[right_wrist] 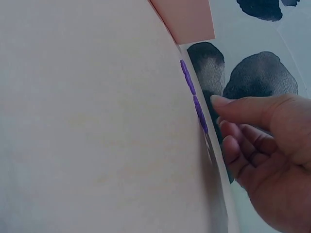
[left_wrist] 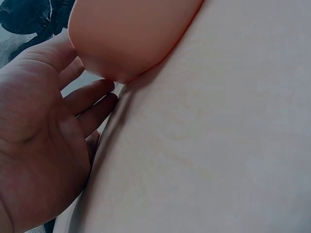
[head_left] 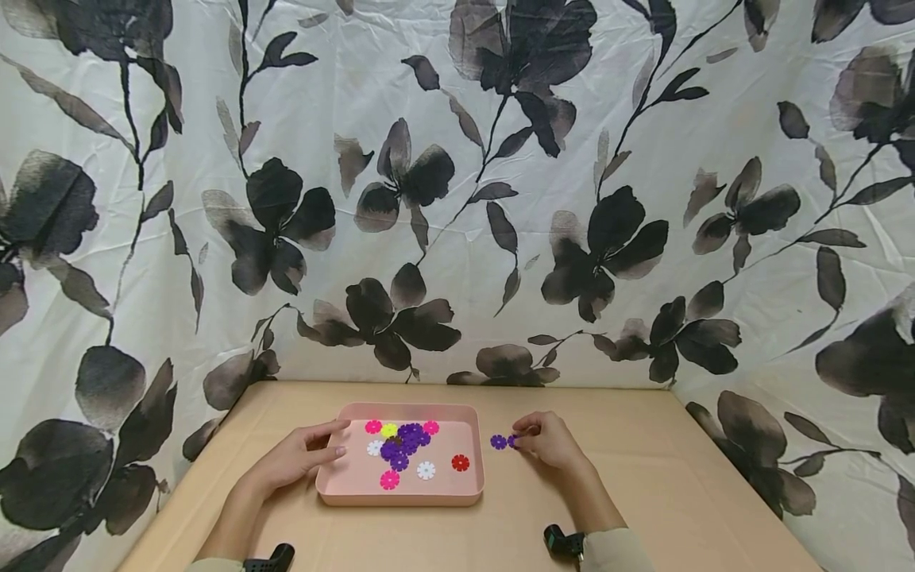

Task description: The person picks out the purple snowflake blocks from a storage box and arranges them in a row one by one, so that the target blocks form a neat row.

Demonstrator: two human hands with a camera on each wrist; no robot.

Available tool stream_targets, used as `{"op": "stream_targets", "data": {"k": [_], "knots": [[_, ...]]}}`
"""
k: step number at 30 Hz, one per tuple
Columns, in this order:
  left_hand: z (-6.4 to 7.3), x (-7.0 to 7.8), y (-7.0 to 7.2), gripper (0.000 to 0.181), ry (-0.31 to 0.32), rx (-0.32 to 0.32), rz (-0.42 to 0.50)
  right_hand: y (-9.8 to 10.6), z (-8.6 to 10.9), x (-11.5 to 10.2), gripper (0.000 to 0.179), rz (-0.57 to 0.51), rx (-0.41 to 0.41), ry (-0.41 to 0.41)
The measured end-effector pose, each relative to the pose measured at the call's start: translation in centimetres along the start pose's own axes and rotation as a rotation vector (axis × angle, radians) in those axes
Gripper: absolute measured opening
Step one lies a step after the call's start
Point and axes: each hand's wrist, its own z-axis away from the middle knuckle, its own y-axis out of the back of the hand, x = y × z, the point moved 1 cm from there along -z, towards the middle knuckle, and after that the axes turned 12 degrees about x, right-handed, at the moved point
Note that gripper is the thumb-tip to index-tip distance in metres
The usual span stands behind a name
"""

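Observation:
A shallow pink tray (head_left: 329, 477) sits on the table, holding flower-shaped plastic discs. Purple discs (head_left: 411, 435) are heaped in its middle, with pink, white, yellow and red discs around them. At the tray's left side rests my left hand (head_left: 293, 458), its thumb and forefinger extended at the rim. In the left wrist view, the other fingers (left_wrist: 92, 97) lie loosely beside the tray corner. Two purple discs (head_left: 498, 442) lie side by side on the table to the tray's right. My right hand (head_left: 554, 441) is at the right-hand one; in the right wrist view the thumb stands slightly apart from it.
The tan tabletop (head_left: 686, 492) extends around the tray on all sides. Behind and beside it hangs a white cloth (head_left: 500, 262) printed with dark flowers. A black strapped device (head_left: 563, 543) is on the right wrist, and another (head_left: 272, 558) on the left.

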Motion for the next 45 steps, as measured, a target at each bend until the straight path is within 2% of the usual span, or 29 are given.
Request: {"op": "stream_targets", "data": {"k": [5, 11, 19, 27, 34, 39, 45], "knots": [[0.0, -0.1, 0.0, 0.060, -0.006, 0.001, -0.008, -0.5, 0.0, -1.0, 0.023, -0.043, 0.055, -0.026], [0.1, -0.3, 0.0, 0.061, -0.014, 0.003, -0.025, -1.7, -0.2, -2.9, 0.025, -0.154, 0.102, -0.069], [-0.1, -0.6, -0.2, 0.061, 0.000, 0.011, -0.015, -4.6, -0.3, -6.5, 0.027, -0.240, 0.009, -0.046], [0.0, -0.2, -0.1, 0.060, -0.010, 0.008, 0.001, -7.4, -1.2, -9.6, 0.029, -0.183, -0.070, 0.115], [-0.1, -0.3, 0.0, 0.060, -0.008, 0.006, -0.006, -9.5, -1.6, -10.3, 0.029, -0.196, -0.123, 0.067], [-0.2, -0.4, 0.0, 0.061, 0.002, 0.001, -0.014, -10.9, -1.7, -10.3, 0.027, -0.185, -0.147, 0.063], [-0.2, -0.2, 0.0, 0.061, 0.003, -0.003, -0.008, -12.1, -1.8, -10.4, 0.027, -0.102, -0.139, 0.063]]}}
